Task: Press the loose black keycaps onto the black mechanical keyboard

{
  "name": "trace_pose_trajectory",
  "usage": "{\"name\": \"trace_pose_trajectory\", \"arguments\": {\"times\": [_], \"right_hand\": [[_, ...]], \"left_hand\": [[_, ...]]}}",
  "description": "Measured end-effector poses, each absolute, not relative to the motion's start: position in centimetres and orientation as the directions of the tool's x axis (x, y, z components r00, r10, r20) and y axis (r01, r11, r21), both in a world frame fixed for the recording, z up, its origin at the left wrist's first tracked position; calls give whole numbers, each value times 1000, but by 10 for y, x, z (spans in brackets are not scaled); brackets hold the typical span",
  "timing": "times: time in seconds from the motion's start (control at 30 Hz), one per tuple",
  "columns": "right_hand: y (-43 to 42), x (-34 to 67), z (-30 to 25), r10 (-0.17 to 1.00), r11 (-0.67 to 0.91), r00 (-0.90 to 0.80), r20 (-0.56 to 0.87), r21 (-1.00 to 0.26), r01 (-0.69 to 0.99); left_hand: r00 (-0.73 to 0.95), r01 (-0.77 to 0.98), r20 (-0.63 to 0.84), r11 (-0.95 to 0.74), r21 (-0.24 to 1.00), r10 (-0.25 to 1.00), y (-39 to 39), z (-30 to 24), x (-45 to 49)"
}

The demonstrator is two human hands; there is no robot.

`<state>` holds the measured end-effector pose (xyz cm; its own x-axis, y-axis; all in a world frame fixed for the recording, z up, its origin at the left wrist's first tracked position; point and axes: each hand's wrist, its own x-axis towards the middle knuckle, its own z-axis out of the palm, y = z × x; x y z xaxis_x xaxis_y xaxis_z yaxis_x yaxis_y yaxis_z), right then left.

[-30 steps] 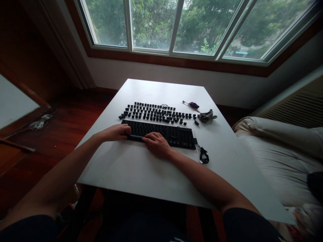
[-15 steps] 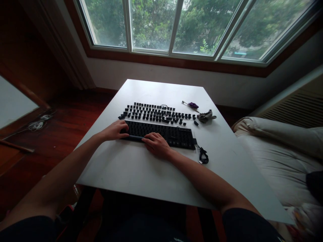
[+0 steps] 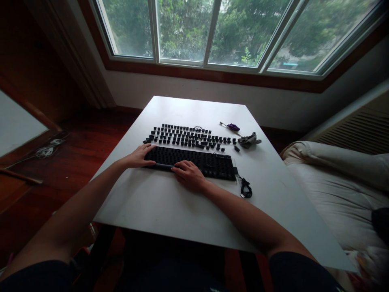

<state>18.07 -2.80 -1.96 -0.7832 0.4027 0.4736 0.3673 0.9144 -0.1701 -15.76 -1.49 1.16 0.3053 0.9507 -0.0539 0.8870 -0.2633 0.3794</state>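
Note:
A black keyboard point(image 3: 199, 160) lies across the white table point(image 3: 170, 207) in front of me, its keycaps off over much of its surface. My left hand point(image 3: 138, 156) is at its left end, fingers stretched toward the far edge and thumb apart along the near edge. Bent close together, the fingers of my right hand point(image 3: 189, 174) rest on the front edge near the middle. Between the hands runs a smooth dark grey strip point(image 3: 164, 166). Whether the fingertips press anything small cannot be seen. Behind the keyboard, loose black keycaps point(image 3: 185, 139) stand in rows.
A coiled black cable point(image 3: 246, 188) lies off the keyboard's right end. Farther back are a crumpled grey cloth point(image 3: 249, 140), a purple item point(image 3: 233, 127) with a thin stick, and a small wire loop point(image 3: 197, 128). A pale cushioned seat point(image 3: 331, 182) borders the table's right side.
The fingers of my left hand have straightened from a curl over the keyboard's left end and spread from the thumb. My right hand and the keyboard have stayed in place.

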Motion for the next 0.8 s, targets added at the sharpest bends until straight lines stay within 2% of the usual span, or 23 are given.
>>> {"name": "trace_pose_trajectory", "arguments": {"times": [0.33,0.57,0.8], "right_hand": [[-31,182,-17,412,910,-786,462,-167,379],[-32,183,-15,420,907,-783,459,-178,382],[-32,182,-14,431,902,-787,441,-181,393]], "left_hand": [[343,848,-18,-301,437,939,-14,9,-157],[315,844,-24,-269,464,949,-16,5,-160],[316,855,-30,-271,442,948,-16,7,-159]]}}
